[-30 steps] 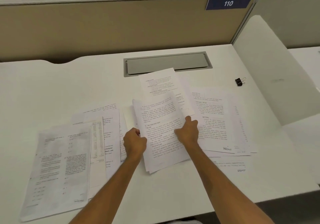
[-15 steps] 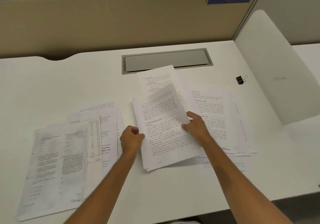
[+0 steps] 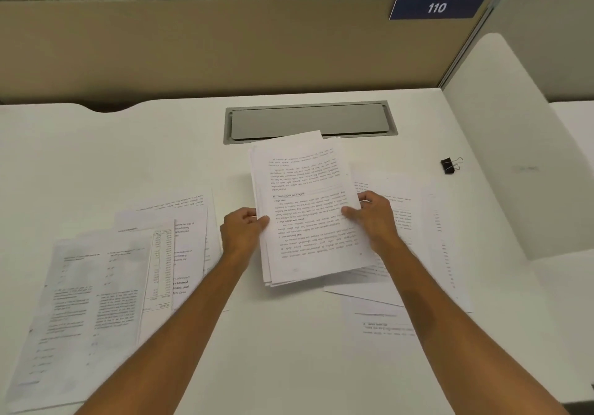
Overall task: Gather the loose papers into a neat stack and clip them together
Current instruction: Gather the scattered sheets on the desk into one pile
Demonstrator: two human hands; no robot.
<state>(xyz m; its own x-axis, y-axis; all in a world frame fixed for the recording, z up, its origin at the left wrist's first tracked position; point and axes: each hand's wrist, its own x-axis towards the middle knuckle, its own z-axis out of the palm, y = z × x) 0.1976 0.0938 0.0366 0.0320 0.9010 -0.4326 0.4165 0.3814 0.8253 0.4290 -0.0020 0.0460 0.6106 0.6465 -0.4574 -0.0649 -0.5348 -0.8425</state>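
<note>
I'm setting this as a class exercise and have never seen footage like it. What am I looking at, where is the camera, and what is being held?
No machine here: a person's two bare hands, filmed by a camera worn on the head, looking down at a white desk. The left hand and right hand grip a small stack of printed sheets by its sides. Loose papers lie to the left and right. A black binder clip waits, unused, far right.

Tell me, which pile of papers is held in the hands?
The middle pile: the left hand and right hand grip its two sides. The left pile and right pile lie flat and untouched.
</note>
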